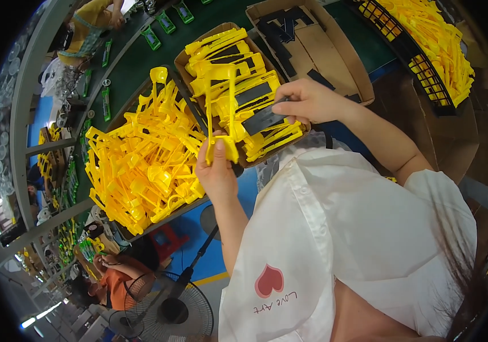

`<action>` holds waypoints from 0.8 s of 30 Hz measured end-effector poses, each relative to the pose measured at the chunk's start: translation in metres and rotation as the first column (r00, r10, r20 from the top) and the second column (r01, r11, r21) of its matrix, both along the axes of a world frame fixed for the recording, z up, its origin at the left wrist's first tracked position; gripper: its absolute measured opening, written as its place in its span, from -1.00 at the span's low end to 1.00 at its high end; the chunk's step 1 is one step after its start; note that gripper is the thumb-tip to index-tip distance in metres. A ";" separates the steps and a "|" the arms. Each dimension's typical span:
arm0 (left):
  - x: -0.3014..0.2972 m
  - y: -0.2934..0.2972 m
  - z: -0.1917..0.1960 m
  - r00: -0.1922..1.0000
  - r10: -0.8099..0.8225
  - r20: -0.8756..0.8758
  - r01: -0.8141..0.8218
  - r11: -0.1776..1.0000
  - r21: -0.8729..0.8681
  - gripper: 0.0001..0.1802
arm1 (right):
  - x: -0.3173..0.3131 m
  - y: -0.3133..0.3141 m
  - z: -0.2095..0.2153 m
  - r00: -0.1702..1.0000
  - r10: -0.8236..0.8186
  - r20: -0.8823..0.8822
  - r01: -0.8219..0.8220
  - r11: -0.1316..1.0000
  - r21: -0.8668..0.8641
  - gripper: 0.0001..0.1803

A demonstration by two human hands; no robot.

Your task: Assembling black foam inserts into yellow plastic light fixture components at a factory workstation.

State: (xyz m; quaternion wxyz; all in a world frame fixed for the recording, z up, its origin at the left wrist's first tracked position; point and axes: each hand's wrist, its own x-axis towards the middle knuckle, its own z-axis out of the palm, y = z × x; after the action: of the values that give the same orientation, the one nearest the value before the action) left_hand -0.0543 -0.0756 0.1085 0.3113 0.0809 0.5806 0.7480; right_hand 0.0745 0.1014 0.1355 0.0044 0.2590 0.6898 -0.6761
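Observation:
My left hand (218,171) is closed round the lower end of a yellow plastic frame (232,102), which stands up from the grip with an open middle. In my right hand (306,102) is a flat dark strip (262,119), pinched between thumb and fingers close to the frame's right side. Behind both hands a cardboard box (182,60) holds rows of similar yellow frames, several with dark strips set in them. To the left, loose yellow frames (147,154) lie heaped in a bin.
An open cardboard box (335,43) with dark strips (281,34) stands at the far right of the frames. Beyond it is a black crate (389,28) of yellow parts. Green pieces (165,23) line the green bench. A fan (172,310) and a person in orange (119,285) are at lower left.

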 end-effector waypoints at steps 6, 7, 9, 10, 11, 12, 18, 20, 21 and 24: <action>-0.026 -0.021 -0.001 0.912 -0.407 -0.043 0.369 0.862 -0.349 -0.75 | -0.005 -0.004 0.013 0.974 0.180 0.139 -0.197 0.973 0.117 -0.77; -0.026 -0.020 0.000 0.913 -0.406 -0.039 0.369 0.862 -0.347 -0.75 | -0.009 -0.008 0.015 0.973 0.182 0.143 -0.199 0.973 0.116 -0.77; -0.025 -0.017 0.005 0.861 -0.498 0.103 0.508 0.828 -0.239 -0.77 | -0.014 -0.013 0.016 0.957 0.171 0.236 -0.217 0.958 0.188 -0.80; -0.026 -0.017 0.005 0.861 -0.497 0.106 0.507 0.829 -0.237 -0.77 | -0.015 -0.013 0.015 0.956 0.172 0.239 -0.219 0.957 0.188 -0.80; -0.027 -0.018 0.004 0.858 -0.501 0.109 0.512 0.825 -0.240 -0.77 | -0.016 -0.012 0.013 0.948 0.165 0.273 -0.228 0.950 0.215 -0.78; -0.028 -0.018 0.004 0.856 -0.506 0.111 0.517 0.821 -0.243 -0.77 | -0.016 -0.012 0.012 0.939 0.157 0.307 -0.236 0.941 0.242 -0.77; -0.024 -0.011 -0.002 0.857 -0.502 0.119 0.515 0.822 -0.242 -0.79 | -0.016 -0.022 -0.004 0.938 0.112 0.327 -0.263 0.846 0.463 -0.73; -0.022 -0.012 -0.006 0.856 -0.505 0.111 0.516 0.819 -0.250 -0.79 | -0.018 -0.023 -0.015 0.938 0.101 0.330 -0.252 0.854 0.455 -0.68; -0.022 -0.011 -0.008 0.856 -0.506 0.103 0.515 0.817 -0.260 -0.80 | -0.018 -0.023 -0.022 0.938 0.093 0.334 -0.273 0.792 0.546 -0.63; -0.022 -0.011 -0.014 0.851 -0.521 0.075 0.519 0.808 -0.279 -0.81 | -0.017 -0.022 -0.021 0.939 0.021 0.344 -0.269 0.671 0.691 -0.54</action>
State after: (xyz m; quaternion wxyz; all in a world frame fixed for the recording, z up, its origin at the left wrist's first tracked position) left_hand -0.0760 -0.0861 0.0941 0.5107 0.1921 0.6399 0.5411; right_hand 0.0578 0.0794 0.1141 0.0629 0.2847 0.9102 -0.2941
